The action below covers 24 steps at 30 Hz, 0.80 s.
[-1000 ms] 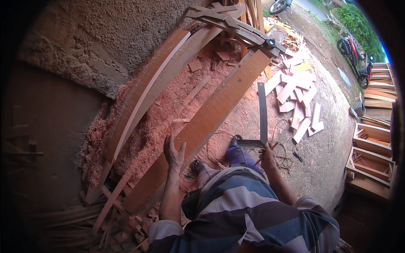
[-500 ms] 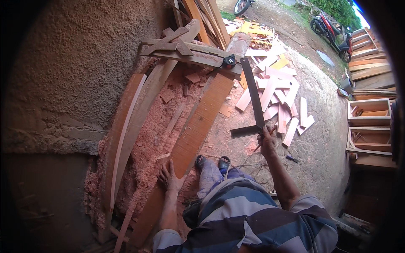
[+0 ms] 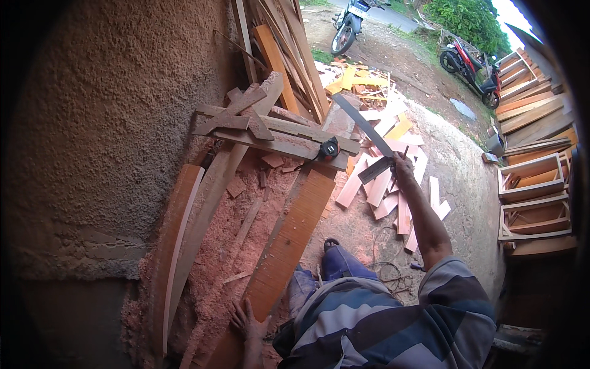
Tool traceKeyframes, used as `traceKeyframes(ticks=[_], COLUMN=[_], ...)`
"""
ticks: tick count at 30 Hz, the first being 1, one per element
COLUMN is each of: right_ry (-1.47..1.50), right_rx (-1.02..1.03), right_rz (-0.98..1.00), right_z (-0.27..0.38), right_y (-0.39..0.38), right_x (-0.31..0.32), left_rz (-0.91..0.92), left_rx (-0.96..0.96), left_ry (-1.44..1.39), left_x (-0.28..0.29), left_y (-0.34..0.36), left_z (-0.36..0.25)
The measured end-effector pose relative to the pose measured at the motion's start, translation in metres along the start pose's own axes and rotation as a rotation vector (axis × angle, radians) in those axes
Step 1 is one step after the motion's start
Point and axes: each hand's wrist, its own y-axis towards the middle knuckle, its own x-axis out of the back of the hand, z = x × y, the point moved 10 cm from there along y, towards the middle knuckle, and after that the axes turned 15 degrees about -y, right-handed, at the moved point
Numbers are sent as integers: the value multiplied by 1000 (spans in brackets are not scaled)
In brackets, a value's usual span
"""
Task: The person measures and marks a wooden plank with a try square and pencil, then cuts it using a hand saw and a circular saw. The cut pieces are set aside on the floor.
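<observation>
My left hand (image 3: 249,321) lies on the long orange-brown plank (image 3: 287,249), fingers spread over its left edge. Out in front on the right, my right hand (image 3: 403,171) grips a dark metal carpenter's square (image 3: 366,126) near its corner. The square's long blade slants up and left, and its short arm points down and left. A thin stick, apparently a pencil, shows in the same hand. A black tape measure (image 3: 329,149) rests on the crosswise wooden beam (image 3: 289,142) at the plank's far end, left of the square.
Pinkish sawdust and offcuts (image 3: 236,246) cover the ground left of the plank. Cut wood pieces (image 3: 384,190) lie piled beyond my right hand. Boards (image 3: 289,55) lean on the rough wall (image 3: 123,123). Wooden frames (image 3: 534,215) stand right; motorbikes (image 3: 349,27) are parked beyond.
My right hand has reached farther forward with the square, which has turned so its blade leans more to the left. My left hand stays on the plank. The view has tilted upward.
</observation>
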Motion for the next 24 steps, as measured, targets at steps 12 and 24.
traceKeyframes(ticks=[12,24], right_ry=[-27,-547], right_rx=[-62,54], right_rz=[118,300], right_z=[2,-7], right_y=[249,283], right_x=[-113,-170], left_rz=[-438,-350], left_rx=[190,215], left_ry=[-297,-416], left_x=[34,13], left_y=[51,145], left_z=[-143,-206])
